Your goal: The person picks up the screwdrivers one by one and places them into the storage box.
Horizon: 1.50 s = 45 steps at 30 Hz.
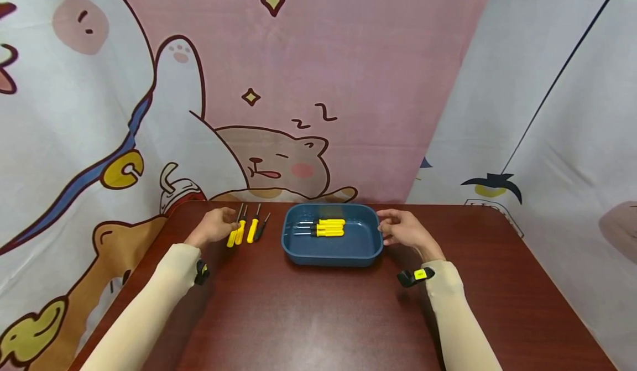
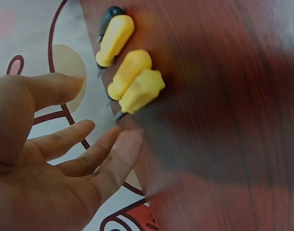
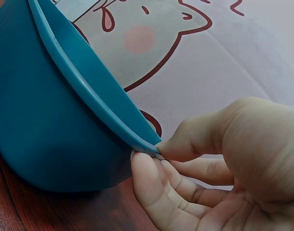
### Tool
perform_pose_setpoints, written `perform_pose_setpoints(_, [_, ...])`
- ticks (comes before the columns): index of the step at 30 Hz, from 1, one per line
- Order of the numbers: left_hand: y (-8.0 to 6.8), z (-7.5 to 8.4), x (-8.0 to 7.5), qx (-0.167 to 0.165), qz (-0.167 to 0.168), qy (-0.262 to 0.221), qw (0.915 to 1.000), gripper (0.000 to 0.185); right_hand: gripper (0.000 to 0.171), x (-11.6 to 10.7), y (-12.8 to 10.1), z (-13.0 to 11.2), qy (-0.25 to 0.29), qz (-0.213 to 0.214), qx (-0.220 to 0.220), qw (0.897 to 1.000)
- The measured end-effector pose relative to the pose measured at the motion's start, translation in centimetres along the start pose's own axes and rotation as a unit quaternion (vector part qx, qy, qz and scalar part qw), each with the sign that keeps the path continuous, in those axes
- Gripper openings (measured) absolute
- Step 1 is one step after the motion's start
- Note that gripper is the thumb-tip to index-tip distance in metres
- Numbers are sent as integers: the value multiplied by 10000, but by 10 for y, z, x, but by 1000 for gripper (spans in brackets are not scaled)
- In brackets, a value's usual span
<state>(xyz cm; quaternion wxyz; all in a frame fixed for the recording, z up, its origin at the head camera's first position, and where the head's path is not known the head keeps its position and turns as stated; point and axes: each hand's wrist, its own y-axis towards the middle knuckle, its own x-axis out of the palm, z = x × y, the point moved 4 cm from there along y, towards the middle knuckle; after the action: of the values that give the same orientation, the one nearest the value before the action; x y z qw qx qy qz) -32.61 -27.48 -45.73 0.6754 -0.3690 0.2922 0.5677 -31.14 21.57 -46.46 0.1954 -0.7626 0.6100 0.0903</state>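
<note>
A person sits at a dark red-brown worktop (image 1: 308,315) with both forearms in pale sleeves stretched out over it. The left hand (image 1: 215,226) lies open beside a short row of yellow-handled screwdrivers (image 1: 244,231) near the far left part of the worktop; in the left wrist view its fingers (image 2: 89,144) are spread and relaxed, close to the nearest yellow handle (image 2: 141,90) but not around it, and whether a fingertip brushes the metal shaft is hard to say because the picture is blurred. Three yellow handles lie side by side there, with a darker, slimmer tool (image 1: 262,226) at the right end of the row.

The right hand (image 1: 404,230) is at the right end of a dark blue tray (image 1: 298,246) that stands in the middle of the worktop. The right wrist view shows thumb and forefinger pinching the tray's rim (image 3: 89,91), the thumb on top of the lip and the other fingers (image 3: 156,185) curled beneath it. Inside the tray lie two more screwdrivers (image 1: 329,228), side by side, their yellow handles toward the right and their shafts pointing left.

Behind the worktop hangs a pink and white cartoon backdrop (image 1: 298,83) showing a sleeping cat.
</note>
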Motion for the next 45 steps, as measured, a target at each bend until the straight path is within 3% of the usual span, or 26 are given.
perform_pose_setpoints(3, [4,-2,0,-69,-94,224,9997,57,48,0,1,2,19,-8,36,10000])
perform_pose_setpoints(9, [9,-3,5,-455,-454,69,9979,56,48,0,1,2,53,-30,-61,10000])
perform_pose_setpoints(14, [14,-4,11,-601,-607,265,9960,52,49,1,0,1,66,10,-88,9999])
perform_pose_setpoints(29, [24,-8,12,-834,-711,452,9929,52,48,1,0,3,57,87,40,9999])
perform_pose_setpoints(45, [18,-5,9,-851,-503,377,9944,48,45,0,1,3,81,147,7,9999])
